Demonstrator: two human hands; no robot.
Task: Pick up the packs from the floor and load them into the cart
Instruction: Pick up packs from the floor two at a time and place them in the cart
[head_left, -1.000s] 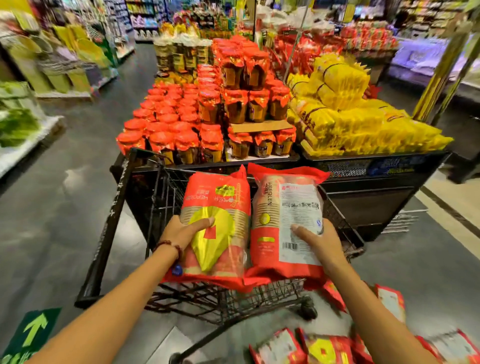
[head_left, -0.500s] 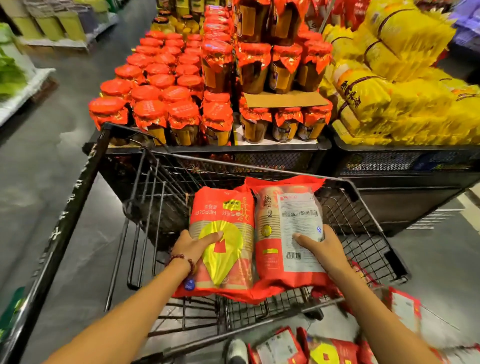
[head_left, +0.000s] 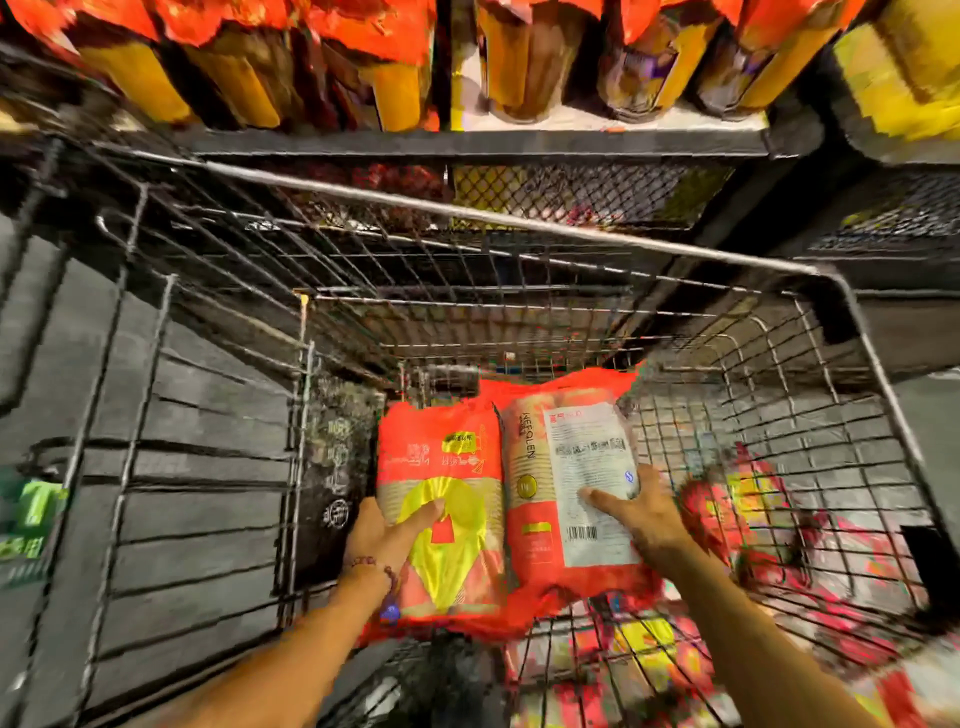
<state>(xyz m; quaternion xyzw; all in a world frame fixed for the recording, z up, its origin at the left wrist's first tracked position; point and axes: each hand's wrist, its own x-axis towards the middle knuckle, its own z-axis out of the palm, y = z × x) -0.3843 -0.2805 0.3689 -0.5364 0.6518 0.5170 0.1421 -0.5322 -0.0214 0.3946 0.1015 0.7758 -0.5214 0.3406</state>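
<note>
two packs held inside the wire cart

while both forearms reach forward from the bottom edge, each hand grasps one pack. the left hand (head_left: 387, 530), with a beaded bracelet (head_left: 370, 564) at the wrist, clasps the red plastic pack with the yellow fan-shaped panel (head_left: 441, 509), thumb laid across its face and fingers hidden behind the left edge. the right hand (head_left: 641, 512) clasps the red plastic pack with the white printed label and barcode (head_left: 571, 483), thumb pressed on the label and fingers wrapped round the right edge. the two packs lie side by side, touching along their long edges, faces up, held within the basket of the grey wire shopping cart (head_left: 519, 218); whether their undersides rest on the mesh bottom i cannot tell.

through the cart's mesh floor, below and to the right of the hands, more red and yellow packs (head_left: 727, 509) show blurred on the grey floor (head_left: 197, 467) beneath. at the left edge a green floor marking (head_left: 31, 514) is partly visible.

beyond the cart's far rim stands a dark metal display stand with mesh sides (head_left: 519, 143). on top of it, along the upper edge of the view, stand jars with orange-red wrapped tops and yellow labels (head_left: 249, 67), heavily smeared by motion. at the upper right sits a stack of yellow packets (head_left: 904, 78), also blurred.
</note>
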